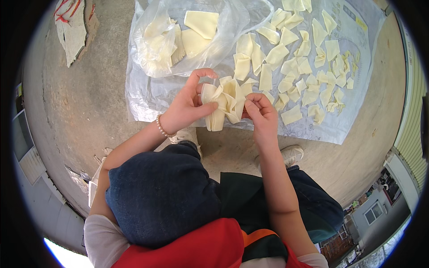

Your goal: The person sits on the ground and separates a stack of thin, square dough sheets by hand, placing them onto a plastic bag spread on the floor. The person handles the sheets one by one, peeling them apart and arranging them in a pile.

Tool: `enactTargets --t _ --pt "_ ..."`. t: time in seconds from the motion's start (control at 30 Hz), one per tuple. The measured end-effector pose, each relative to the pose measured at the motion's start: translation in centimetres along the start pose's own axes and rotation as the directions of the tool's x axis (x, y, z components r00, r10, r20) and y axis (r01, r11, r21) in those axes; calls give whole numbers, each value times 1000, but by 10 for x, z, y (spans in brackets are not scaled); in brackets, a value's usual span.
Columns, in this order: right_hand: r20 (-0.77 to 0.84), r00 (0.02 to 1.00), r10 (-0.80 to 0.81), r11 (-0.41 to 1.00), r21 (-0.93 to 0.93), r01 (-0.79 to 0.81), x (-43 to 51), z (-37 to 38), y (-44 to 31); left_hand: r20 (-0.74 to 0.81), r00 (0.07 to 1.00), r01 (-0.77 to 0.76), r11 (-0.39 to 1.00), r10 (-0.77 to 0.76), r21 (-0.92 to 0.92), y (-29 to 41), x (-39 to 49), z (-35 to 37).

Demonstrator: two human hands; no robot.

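Note:
My left hand (192, 102) holds a bunch of folded, pale yellow dough sheets (214, 115), its thumb pressing on their front. At the right side of the bunch, the thumb and fingers of my right hand (259, 112) pinch the edge of a sheet. Beyond my hands, a clear plastic bag (150, 43) contains a stack of thin sheets, with flat square sheets (201, 24) lying at its opening. Many separate sheet pieces (276, 57), some flat and some crumpled, are spread to the right on a translucent plastic sheet (147, 107).
The plastic sheet lies on a concrete floor (94, 90). Red chilli peppers (68, 10) rest at the upper left by a broken flat board (72, 37). My knees and shoes (292, 154) are close below the sheet's near edge. A corrugated wall (415, 110) stands at the far right.

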State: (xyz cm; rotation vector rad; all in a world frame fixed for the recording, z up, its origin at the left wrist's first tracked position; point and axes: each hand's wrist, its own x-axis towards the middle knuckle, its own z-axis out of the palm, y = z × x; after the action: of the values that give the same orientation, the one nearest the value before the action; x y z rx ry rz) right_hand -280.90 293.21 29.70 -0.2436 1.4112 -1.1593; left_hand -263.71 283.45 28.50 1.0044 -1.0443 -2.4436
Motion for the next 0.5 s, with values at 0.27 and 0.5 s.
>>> enactTargets --t 0.27,0.5 --pt "-8 1000 6 999 50 -5 -5 9 -2 51 998 -41 999 43 -33 3 -2 3" --pt "-207 978 27 999 -22 -33 4 -30 -24 90 995 54 998 -52 -18 8 -5 -38"
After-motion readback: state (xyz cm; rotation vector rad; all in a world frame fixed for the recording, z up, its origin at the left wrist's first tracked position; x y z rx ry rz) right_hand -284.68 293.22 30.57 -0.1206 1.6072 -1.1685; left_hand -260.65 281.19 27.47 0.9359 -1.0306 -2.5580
